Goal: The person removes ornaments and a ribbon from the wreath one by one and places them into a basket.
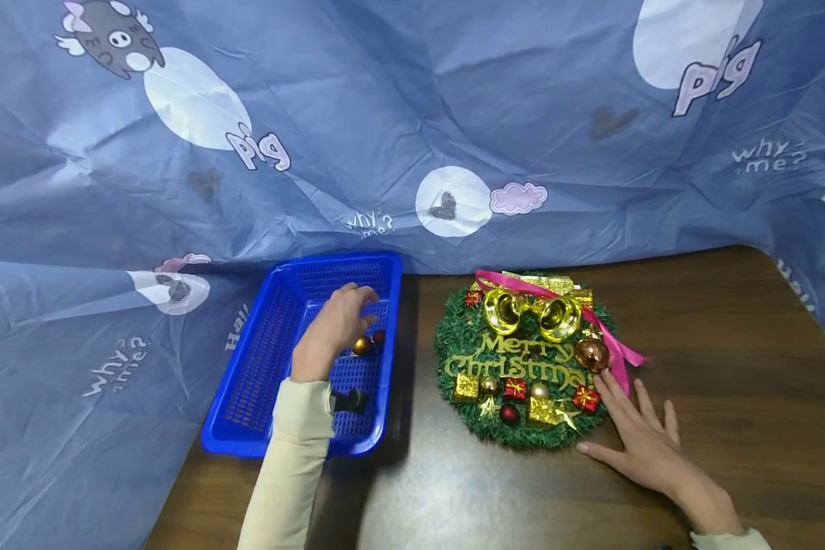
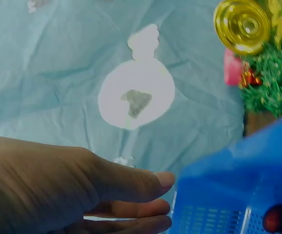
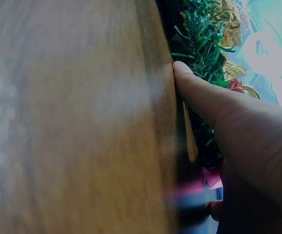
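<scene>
My left hand point(image 1: 337, 328) hovers over a blue plastic basket point(image 1: 234, 445), its fingers loosely bent with nothing visible between them. Beneath the fingertips, a gold bauble point(image 1: 362, 346) and a dark red bauble point(image 2: 276, 218) lie in the basket. A green Christmas wreath point(image 1: 461, 332) lies flat on the table, bearing gold bells point(image 1: 558, 317), "Merry Christmas" lettering point(image 1: 522, 369), small gift boxes point(image 1: 515, 388) and a pink ribbon point(image 1: 619, 355). With fingers spread, my right hand point(image 1: 639, 435) rests at its lower right edge, the thumb touching the greenery in the right wrist view.
Both the basket and the wreath stand on a brown wooden table point(image 1: 729, 359). A blue printed cloth point(image 1: 357, 114) hangs behind the table and down its left side. Beside my left cuff sits a black object point(image 1: 351, 401).
</scene>
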Demonstrator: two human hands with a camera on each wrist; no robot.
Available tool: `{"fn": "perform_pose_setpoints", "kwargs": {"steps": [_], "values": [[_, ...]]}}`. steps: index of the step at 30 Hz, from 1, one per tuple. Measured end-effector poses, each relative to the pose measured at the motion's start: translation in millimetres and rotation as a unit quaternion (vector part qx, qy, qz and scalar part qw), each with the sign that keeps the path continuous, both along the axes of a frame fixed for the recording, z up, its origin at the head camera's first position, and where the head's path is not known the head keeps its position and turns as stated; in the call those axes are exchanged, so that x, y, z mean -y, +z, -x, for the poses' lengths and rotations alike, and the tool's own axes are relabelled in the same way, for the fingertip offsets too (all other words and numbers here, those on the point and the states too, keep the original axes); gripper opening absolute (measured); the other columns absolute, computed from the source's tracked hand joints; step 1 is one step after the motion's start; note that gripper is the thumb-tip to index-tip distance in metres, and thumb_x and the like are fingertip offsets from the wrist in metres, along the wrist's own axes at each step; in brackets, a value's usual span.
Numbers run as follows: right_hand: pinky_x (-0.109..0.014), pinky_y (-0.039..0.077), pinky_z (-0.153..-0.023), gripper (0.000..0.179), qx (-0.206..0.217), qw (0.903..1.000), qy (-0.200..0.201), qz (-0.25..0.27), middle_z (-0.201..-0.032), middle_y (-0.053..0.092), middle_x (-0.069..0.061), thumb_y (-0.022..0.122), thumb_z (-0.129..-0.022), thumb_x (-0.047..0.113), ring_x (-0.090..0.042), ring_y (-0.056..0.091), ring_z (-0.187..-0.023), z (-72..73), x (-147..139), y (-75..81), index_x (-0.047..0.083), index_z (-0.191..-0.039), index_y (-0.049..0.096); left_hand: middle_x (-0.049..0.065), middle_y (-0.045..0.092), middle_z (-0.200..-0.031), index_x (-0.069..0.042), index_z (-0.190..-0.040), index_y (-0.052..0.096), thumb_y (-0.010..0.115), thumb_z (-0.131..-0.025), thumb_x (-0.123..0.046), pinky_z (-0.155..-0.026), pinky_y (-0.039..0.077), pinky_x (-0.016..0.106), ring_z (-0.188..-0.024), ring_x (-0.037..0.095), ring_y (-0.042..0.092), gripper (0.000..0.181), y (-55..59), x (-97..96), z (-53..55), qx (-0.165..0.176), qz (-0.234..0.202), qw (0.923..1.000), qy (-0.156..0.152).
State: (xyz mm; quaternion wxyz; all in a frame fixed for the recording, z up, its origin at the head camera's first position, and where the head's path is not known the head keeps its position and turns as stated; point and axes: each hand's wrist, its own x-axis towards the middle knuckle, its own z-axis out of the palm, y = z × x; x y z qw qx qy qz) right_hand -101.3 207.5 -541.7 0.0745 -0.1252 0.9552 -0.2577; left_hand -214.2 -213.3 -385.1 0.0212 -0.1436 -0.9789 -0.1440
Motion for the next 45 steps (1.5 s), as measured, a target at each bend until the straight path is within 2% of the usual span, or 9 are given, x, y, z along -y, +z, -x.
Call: {"fn": "perform_pose_setpoints", "kwargs": {"steps": [5,11,17,24,28,33,36,40,45], "values": [[-0.071,-0.023,-0.1,0.102,0.003,1.0,-0.002,0.001,-0.161,-0.012,0.005,0.059,-0.081,0.065,-0.05,-0.008,-0.142,-1.5,-0.8,-1.7,0.027,-0.154,-0.001,0.019,0.063,-0.099,0.002,-0.105,0.066,0.07,-0.082,-0.004,-0.087,0.051,0.043,-0.096,0.033,0.062,0.024,0.3,-10.9,-7.2,-0.015,-0.015,0.9995,-0.024],[-0.072,-0.022,-0.101,0.103,0.002,1.0,-0.004,-0.002,-0.161,-0.012,0.005,0.059,-0.081,0.066,-0.05,-0.007,-0.142,-2.5,-0.8,-1.6,0.027,-0.154,-0.001,0.018,0.063,-0.101,0.0,-0.107,0.066,0.07,-0.083,-0.006,-0.086,0.052,0.041,-0.096,0.031,0.062,0.025,-1.7,-25.4,-13.9,-0.003,-0.028,0.9983,-0.051],[-0.072,-0.021,-0.101,0.103,0.003,1.0,-0.005,-0.004,-0.161,-0.011,0.004,0.059,-0.081,0.066,-0.049,-0.007,-0.143,-2.6,-1.1,-1.1,0.027,-0.154,-0.001,0.018,0.063,-0.1,0.001,-0.107,0.065,0.07,-0.083,-0.004,-0.085,0.052,0.04,-0.094,0.031,0.062,0.025,-2.2,-40.2,-16.7,-0.003,-0.049,0.9947,-0.091],[-0.073,-0.02,-0.101,0.102,0.002,1.0,-0.003,-0.001,-0.161,-0.011,0.004,0.059,-0.081,0.066,-0.05,-0.006,-0.142,-1.9,-0.9,-0.4,0.027,-0.155,0.0,0.013,0.063,-0.095,-0.001,-0.107,0.066,0.07,-0.082,-0.004,-0.081,0.053,0.037,-0.087,0.026,0.061,0.025,-4.9,-57.9,-23.2,0.002,-0.051,0.9927,-0.109],[-0.074,-0.019,-0.101,0.102,0.001,1.0,-0.002,-0.001,-0.161,-0.009,0.004,0.059,-0.081,0.066,-0.05,-0.004,-0.142,-2.0,-0.1,-0.5,0.027,-0.155,0.001,0.009,0.061,-0.093,-0.003,-0.107,0.067,0.071,-0.083,-0.005,-0.079,0.052,0.035,-0.085,0.023,0.06,0.025,-9.3,-71.6,-29.3,0.008,-0.051,0.9903,-0.129],[-0.073,-0.02,-0.101,0.102,-0.006,1.0,-0.001,0.002,-0.162,-0.009,0.003,0.06,-0.082,0.064,-0.05,-0.006,-0.142,-0.5,0.1,-0.4,0.027,-0.155,0.0,0.01,0.063,-0.11,-0.004,-0.114,0.065,0.069,-0.086,-0.008,-0.09,0.052,0.033,-0.103,0.024,0.062,0.029,-15.8,-95.6,-35.7,0.034,-0.037,0.9841,-0.17],[-0.072,-0.021,-0.101,0.102,-0.006,1.0,-0.003,0.0,-0.161,-0.01,0.003,0.06,-0.081,0.065,-0.05,-0.006,-0.142,1.1,-0.5,-0.3,0.027,-0.155,0.0,0.009,0.062,-0.115,-0.005,-0.117,0.064,0.067,-0.088,-0.01,-0.092,0.051,0.031,-0.106,0.022,0.061,0.029,-23.1,-109.7,-37.6,0.057,-0.02,0.9802,-0.189],[-0.071,-0.022,-0.101,0.102,0.001,1.0,-0.003,-0.002,-0.161,-0.011,0.004,0.058,-0.081,0.066,-0.049,-0.007,-0.142,2.3,-1.1,-0.1,0.027,-0.155,-0.001,0.007,0.062,-0.114,-0.006,-0.118,0.065,0.066,-0.089,-0.011,-0.09,0.052,0.027,-0.105,0.02,0.06,0.03,-33.7,-122.7,-39.3,0.08,-0.005,0.9771,-0.197],[-0.071,-0.023,-0.101,0.103,0.006,1.0,-0.003,-0.002,-0.161,-0.011,0.003,0.058,-0.081,0.067,-0.049,-0.008,-0.142,1.9,-1.6,-0.1,0.026,-0.155,-0.001,0.006,0.061,-0.113,-0.007,-0.117,0.065,0.067,-0.089,-0.012,-0.085,0.052,0.024,-0.1,0.018,0.061,0.029,-42.0,-131.5,-40.9,0.089,0.005,0.9752,-0.203]]}}
